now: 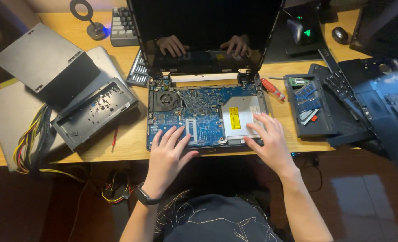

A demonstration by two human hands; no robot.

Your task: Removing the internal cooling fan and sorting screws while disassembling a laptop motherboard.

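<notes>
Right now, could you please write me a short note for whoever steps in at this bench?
Left hand: open, fingers spread flat on the lower left of the blue circuit board of the opened laptop.
Right hand: open, resting on the silver disc drive at the board's right.
Neither hand holds anything.
Red-handled screwdriver lies just right of the laptop; memory sticks sit in a black tray beyond it.
Done: top cover is off, board and fan exposed.
Left: drive and board are still in the case.
</notes>
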